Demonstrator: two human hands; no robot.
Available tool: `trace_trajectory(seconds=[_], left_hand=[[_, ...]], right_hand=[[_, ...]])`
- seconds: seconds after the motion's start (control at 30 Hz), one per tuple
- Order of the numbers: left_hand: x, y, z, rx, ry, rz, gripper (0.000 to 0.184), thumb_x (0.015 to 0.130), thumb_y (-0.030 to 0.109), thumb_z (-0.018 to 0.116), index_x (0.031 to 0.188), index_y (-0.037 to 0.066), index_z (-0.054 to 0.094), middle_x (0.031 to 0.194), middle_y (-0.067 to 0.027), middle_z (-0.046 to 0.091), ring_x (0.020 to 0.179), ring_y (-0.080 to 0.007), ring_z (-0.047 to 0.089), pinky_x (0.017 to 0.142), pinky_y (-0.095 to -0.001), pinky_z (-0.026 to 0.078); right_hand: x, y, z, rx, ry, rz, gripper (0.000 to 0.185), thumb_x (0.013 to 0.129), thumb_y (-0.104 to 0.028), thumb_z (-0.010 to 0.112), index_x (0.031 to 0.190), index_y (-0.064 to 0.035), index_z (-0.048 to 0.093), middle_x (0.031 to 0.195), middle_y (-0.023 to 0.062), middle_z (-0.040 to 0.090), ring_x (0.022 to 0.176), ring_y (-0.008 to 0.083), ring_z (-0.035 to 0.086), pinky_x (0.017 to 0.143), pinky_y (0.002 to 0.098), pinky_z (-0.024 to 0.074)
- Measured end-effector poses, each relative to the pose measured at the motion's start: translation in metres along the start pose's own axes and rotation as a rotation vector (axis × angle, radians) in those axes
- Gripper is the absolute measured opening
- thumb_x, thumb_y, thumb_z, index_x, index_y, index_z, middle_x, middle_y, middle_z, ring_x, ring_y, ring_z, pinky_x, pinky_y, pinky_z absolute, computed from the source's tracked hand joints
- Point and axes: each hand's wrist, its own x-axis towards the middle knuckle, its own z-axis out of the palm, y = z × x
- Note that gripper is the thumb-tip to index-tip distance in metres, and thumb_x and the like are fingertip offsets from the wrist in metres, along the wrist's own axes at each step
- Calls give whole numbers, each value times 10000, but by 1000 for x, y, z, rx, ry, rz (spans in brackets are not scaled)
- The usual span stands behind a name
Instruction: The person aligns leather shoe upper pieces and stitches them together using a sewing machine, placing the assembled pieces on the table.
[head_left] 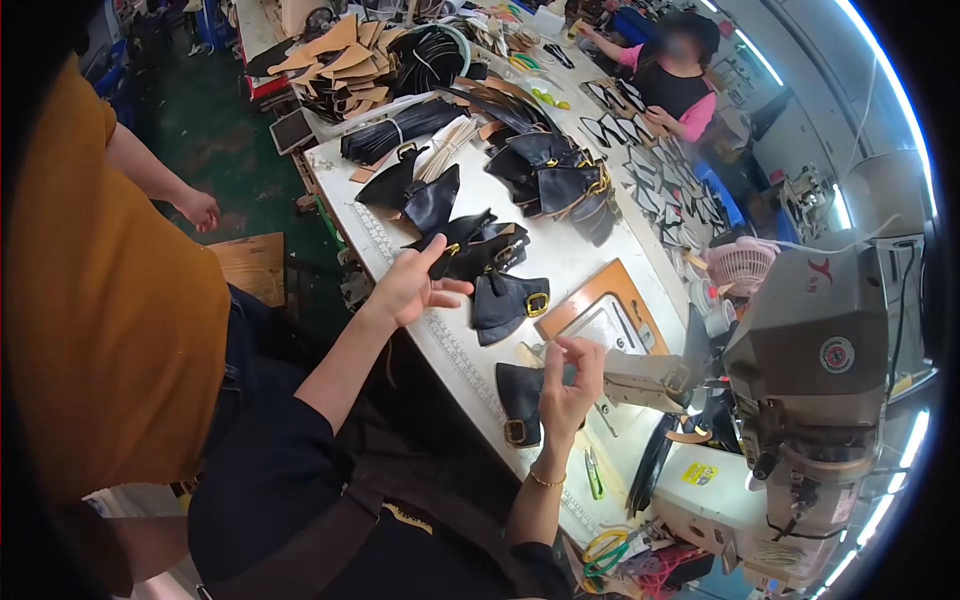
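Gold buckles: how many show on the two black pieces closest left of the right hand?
2: one buckle on the black piece beside the brown board, another buckle on the lower piece beside the right hand. Others may hide underneath.

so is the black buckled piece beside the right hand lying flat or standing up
Lying flat: the black piece is spread on the tabletop, buckle facing up.

A leather workshop: an industrial sewing machine (pixel 800 350) stands by a white table (pixel 635 255) heaped with cut leather (pixel 345 50), black strips (pixel 405 130) and buckled pieces (pixel 505 305); strip lights (pixel 760 58) shine above.
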Motion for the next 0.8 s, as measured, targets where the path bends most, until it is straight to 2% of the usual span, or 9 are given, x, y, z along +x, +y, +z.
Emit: trace_trajectory(seconds=[0.07,0.2,0.27,0.37,0.43,0.47,0.6,0.73,0.8], left_hand=[[-4,3,-2,101,62,28,482,910,427,453,941,-45,548,731,-113,613,532,-165,598,342,-205,404],[-25,31,2,762,234,-24,606,904,501,387,796,-76,539,589,-94,558,452,-187,589,387,-229,469],[-19,36,-15,982,414,71,677,894,545,351,707,-79,536,525,-76,533,389,-173,536,381,-257,453],[-9,51,-40,907,575,268,638,892,499,406,652,-72,555,533,-78,538,368,-164,497,389,-277,437],[0,53,-45,858,582,292,606,889,476,429,665,-71,565,539,-77,543,365,-164,492,389,-275,435],[4,54,-47,805,585,310,575,885,454,452,678,-69,574,545,-76,549,361,-164,487,390,-273,433],[16,55,-48,685,575,375,476,870,388,520,725,-59,600,585,-78,570,378,-162,492,413,-261,436],[23,53,-53,659,551,443,373,847,326,587,788,-40,620,667,-91,604,452,-156,539,476,-231,458],[35,45,-58,795,668,618,313,842,289,604,828,-23,624,738,-88,618,527,-143,562,527,-216,463]], right_hand=[[0,-2,2,2,-14,8,82,774,-4,598,855,-8,594,857,70,520,664,131,456,585,218,402],[5,-13,5,-10,-84,4,74,777,-4,596,851,-12,600,831,62,523,650,126,455,583,218,400],[14,-17,11,-42,-119,-32,65,781,-4,592,843,-18,606,806,50,525,645,120,456,581,224,399],[45,-48,35,56,-200,-130,84,766,0,597,843,-30,612,795,51,527,637,139,469,578,242,402],[74,-49,76,56,-226,-369,100,745,-25,622,842,-45,616,775,64,526,631,183,481,588,279,410],[87,-46,101,-60,-219,-449,116,750,-116,632,849,-56,624,757,97,536,644,240,500,603,318,417],[129,-35,193,-529,-360,-424,227,761,-232,639,863,-30,633,732,132,568,621,272,549,560,354,435],[133,-25,219,-304,-564,-232,200,737,-187,659,807,-8,606,704,123,587,586,249,541,560,324,441],[133,-26,218,-129,-602,-202,167,724,-140,665,792,-6,592,689,107,592,583,219,536,560,297,439]])
